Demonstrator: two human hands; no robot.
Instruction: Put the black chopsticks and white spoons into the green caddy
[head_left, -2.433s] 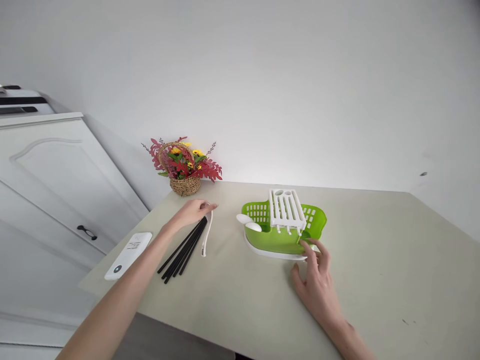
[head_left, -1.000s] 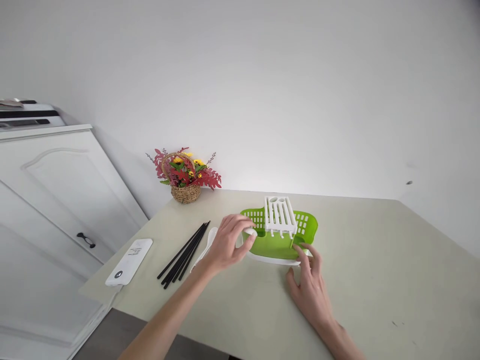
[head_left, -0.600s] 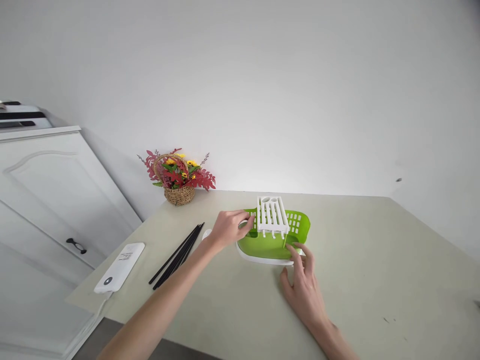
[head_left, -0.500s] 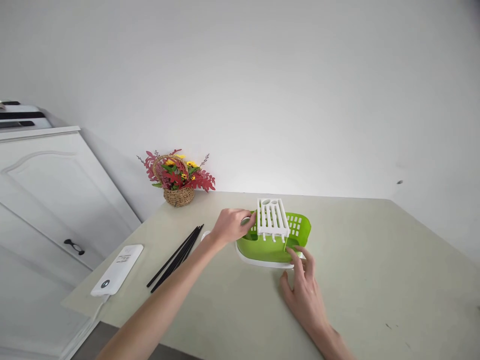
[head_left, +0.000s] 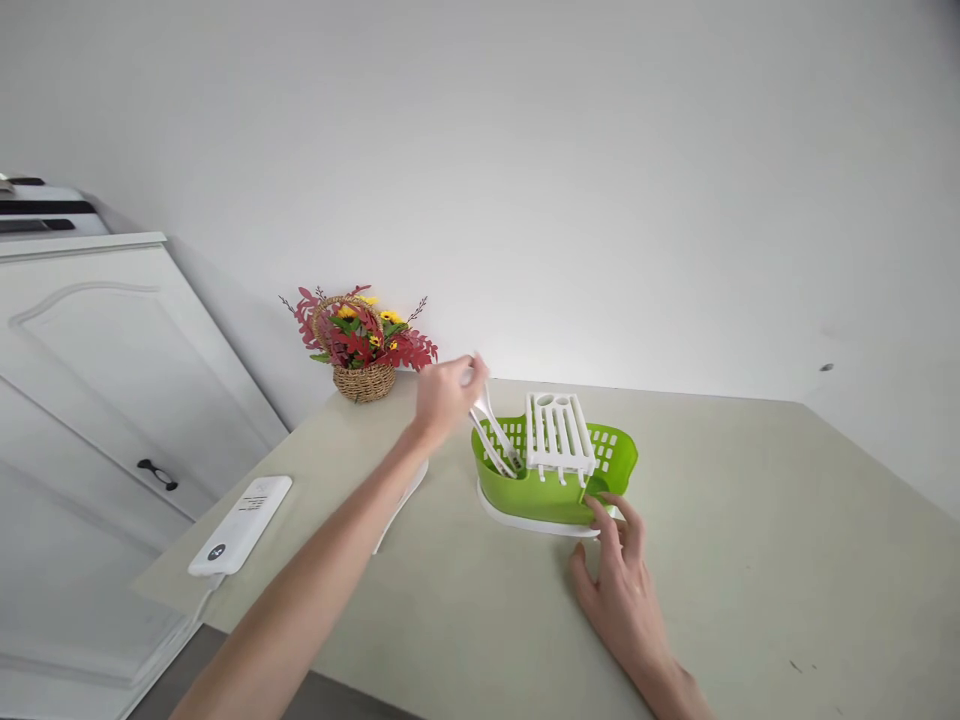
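A pair of white spoons (head_left: 495, 440) slants down into the left compartment of a green cutlery basket (head_left: 536, 495). My left hand (head_left: 444, 398) is closed around their upper ends, above the rim; its fingertips are slightly blurred. Across the basket's middle sits a white slotted rack (head_left: 561, 437) with small hooks on its front. My right hand (head_left: 619, 580) rests its bent fingertips on the basket's right front rim, with the fingers apart and the thumb lower, near the white base tray (head_left: 525, 522). Another white utensil (head_left: 401, 505) lies beside my left forearm, partly hidden.
A wicker basket of artificial flowers (head_left: 364, 382) stands by the wall at the table's back left. A white power bank (head_left: 241, 525) with a cable lies near the left edge. Left of the table is a white cabinet (head_left: 90, 370).
My left hand has risen from the basket's left compartment, and the white spoons now show beneath it. Black chopsticks on the table are no longer visible. My right hand stays at the rim.
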